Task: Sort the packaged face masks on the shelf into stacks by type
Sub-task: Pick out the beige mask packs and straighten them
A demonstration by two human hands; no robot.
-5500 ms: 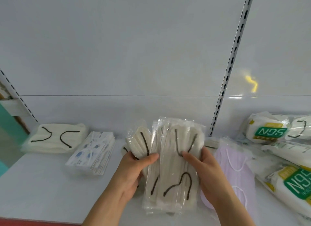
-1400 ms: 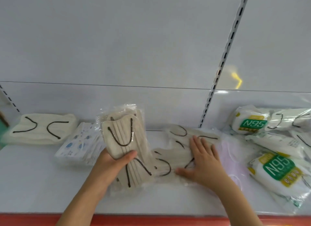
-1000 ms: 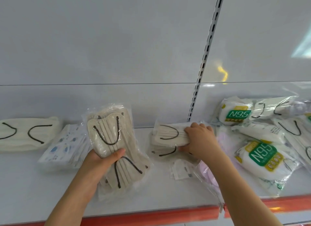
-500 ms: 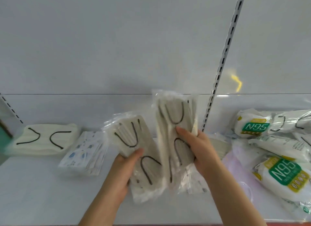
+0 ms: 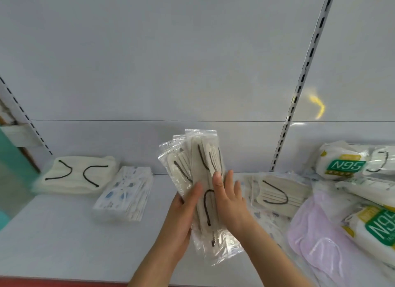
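Both hands are working the bundle of beige black-loop mask packets (image 5: 203,179) above the shelf (image 5: 53,233): your left hand (image 5: 181,220) is gripping it, your right hand (image 5: 229,198) is pressing flat-fingered, so be squaring edges before stacking.

Bare shelf (image 5: 53,233) front-left (mask piles (image 5: 352,212) crowd right).

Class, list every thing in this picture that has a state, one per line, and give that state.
Bundle of clear-wrapped beige masks with black loops: held upright above the shelf.
Left hand: grips the bundle.
Right hand: fingers straight, pressing the bundle's front.
Cream mask stack: lying flat.
Blue-patterned white mask stack: lying flat.
Beige mask packs on the shelf: unsorted, overlapping.
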